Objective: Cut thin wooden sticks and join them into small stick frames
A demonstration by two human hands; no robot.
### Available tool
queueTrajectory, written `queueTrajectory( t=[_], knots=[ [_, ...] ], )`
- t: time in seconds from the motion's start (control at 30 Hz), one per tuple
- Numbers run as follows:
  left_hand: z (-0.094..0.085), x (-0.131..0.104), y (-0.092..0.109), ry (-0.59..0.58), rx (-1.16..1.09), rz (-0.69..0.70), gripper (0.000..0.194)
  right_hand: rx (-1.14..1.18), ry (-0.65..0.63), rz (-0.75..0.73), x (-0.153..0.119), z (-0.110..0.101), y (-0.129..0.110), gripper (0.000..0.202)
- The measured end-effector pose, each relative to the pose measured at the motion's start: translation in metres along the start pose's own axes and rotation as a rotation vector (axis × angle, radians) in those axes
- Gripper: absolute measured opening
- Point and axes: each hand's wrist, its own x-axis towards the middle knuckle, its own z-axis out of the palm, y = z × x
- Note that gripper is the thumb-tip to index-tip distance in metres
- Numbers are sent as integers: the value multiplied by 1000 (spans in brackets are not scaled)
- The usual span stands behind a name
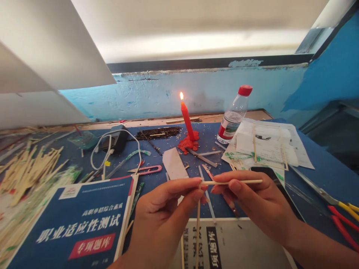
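Observation:
Both hands meet in the middle, above a grey-covered book (244, 239). My left hand (165, 213) pinches the spot where two thin wooden sticks join at a corner. One wooden stick (198, 231) hangs downward from those fingertips. The other, a level wooden stick (254, 181), runs to the right, and my right hand (249, 190) has it between thumb and fingers. Whether the joint is glued or only pressed together I cannot tell. Beyond the hands a lit red candle (187, 120) leans slightly in a lump of melted red wax (188, 144).
A water bottle (232, 117) stands back right, near papers (269, 144) bearing a stick frame. Scissors (325, 196) lie right, beside a black phone (276, 186). Left are a blue book (81, 224), loose sticks (42, 164), a pink-handled cutter (148, 169) and a white cable (123, 130).

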Motion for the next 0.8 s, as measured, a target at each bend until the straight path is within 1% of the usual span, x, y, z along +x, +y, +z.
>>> queueTrajectory(
  t=[0.2,0.8],
  knots=[
    [1,-1,2,-7,-3,-10,14,7,-5,6,0,1,1,20],
    [2,-2,4,-17,-52,-22,15,8,-18,3,0,1,0,20]
  ],
)
